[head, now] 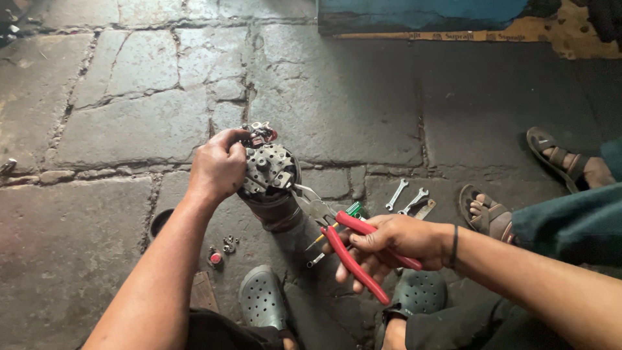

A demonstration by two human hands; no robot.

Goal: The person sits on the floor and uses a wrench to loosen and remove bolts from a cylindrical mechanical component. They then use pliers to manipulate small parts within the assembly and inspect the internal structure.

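Partly hidden: plier (pixel 353 249) tips behind motor (pixel 269 185).

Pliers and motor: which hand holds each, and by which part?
The right hand holds the pliers by their red handles. The left hand grips the motor at its upper side.

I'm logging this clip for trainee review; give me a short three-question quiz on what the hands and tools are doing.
1. True or false: the right hand holds red-handled pliers.
2. What does the left hand grip?
3. The two wrenches lie: A) on the stone floor B) in the left hand C) on the motor.

Key:
1. True.
2. The round metal motor unit, near its top.
3. A.
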